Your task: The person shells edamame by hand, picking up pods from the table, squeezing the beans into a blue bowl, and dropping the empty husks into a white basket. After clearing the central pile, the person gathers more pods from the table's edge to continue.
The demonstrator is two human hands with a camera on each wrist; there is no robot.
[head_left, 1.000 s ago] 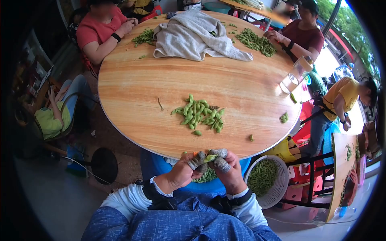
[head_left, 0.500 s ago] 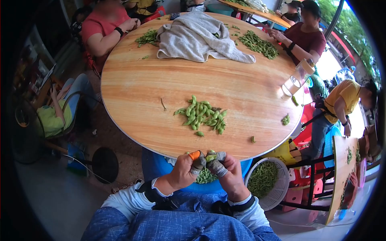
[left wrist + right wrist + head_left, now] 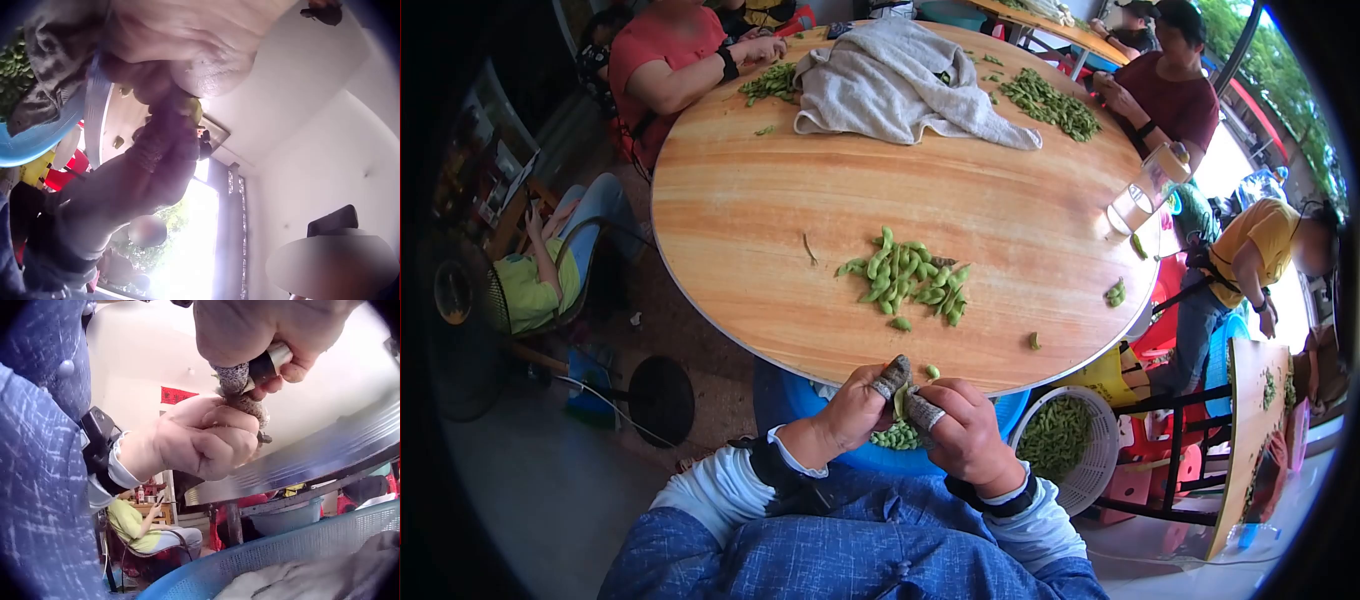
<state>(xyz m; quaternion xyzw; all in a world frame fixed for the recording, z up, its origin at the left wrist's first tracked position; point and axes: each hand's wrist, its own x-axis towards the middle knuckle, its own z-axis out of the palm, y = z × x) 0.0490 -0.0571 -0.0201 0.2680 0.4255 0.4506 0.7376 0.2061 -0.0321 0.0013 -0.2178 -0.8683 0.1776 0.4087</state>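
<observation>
Over a blue basket, my left hand and right hand meet at the near table edge. Thumb and fingers of both pinch one green edamame pod, and grey coverings wrap several fingertips. Just beyond the pod, a single green bean shows at the table edge. Shelled beans lie in the basket below. In the left wrist view, a bit of the yellow-green pod peeks out between the hands. From the right wrist, the fingers largely hide it.
A pile of edamame pods lies on the round wooden table. Farther back are a grey cloth and a clear bottle. A white basket of pods stands at the right. Other people sit around the table.
The right hand has turned and shifted slightly right, with the left thumb tip now pointing up. The pod has come down between the fingers, and a loose bean has appeared beyond it.
</observation>
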